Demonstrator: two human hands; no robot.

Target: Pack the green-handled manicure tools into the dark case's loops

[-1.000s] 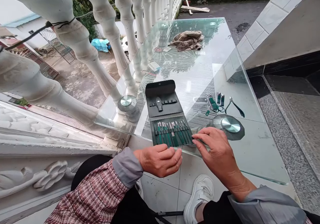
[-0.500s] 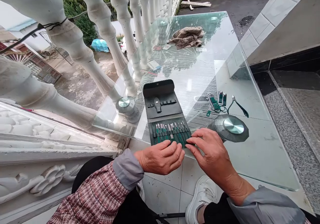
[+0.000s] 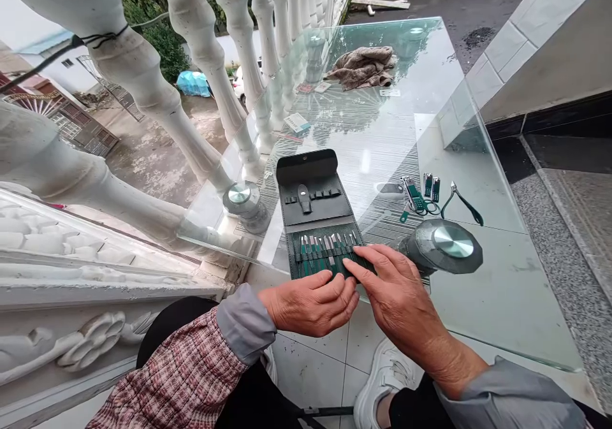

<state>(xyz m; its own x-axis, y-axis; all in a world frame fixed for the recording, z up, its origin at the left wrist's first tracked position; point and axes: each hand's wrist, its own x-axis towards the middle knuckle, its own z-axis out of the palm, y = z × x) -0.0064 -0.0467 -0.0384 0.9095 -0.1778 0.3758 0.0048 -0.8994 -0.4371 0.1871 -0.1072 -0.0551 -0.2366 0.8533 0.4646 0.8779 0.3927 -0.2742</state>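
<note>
A black manicure kit case (image 3: pixel 315 215) lies unfolded at the near edge of the glass table. Its lower panel carries a row of slim green-handled manicure tools (image 3: pixel 329 245), metal tips up, under a strap. My left hand (image 3: pixel 310 305) is curled at the case's near edge, thumb uppermost, closed on that edge; its fingertips are partly hidden. My right hand (image 3: pixel 399 289) reaches over the lower right corner, thumb and fingers stretched out and apart, touching the rightmost tools and covering part of them. The upper panel has empty loops and a small snap strap (image 3: pixel 304 198).
Right of the case lie nail clippers (image 3: pixel 414 194), two smaller clippers (image 3: pixel 431 187) and cuticle nippers (image 3: pixel 461 203). Farther back on the glass table (image 3: pixel 502 301) are a small box (image 3: pixel 297 123) and a crumpled brown cloth (image 3: pixel 362 67). A white balustrade (image 3: pixel 138 78) borders the left side.
My right hand has moved up and left, from the case's lower right corner onto the rightmost tools. My left hand stays nearly in place. The view has shifted slightly.
</note>
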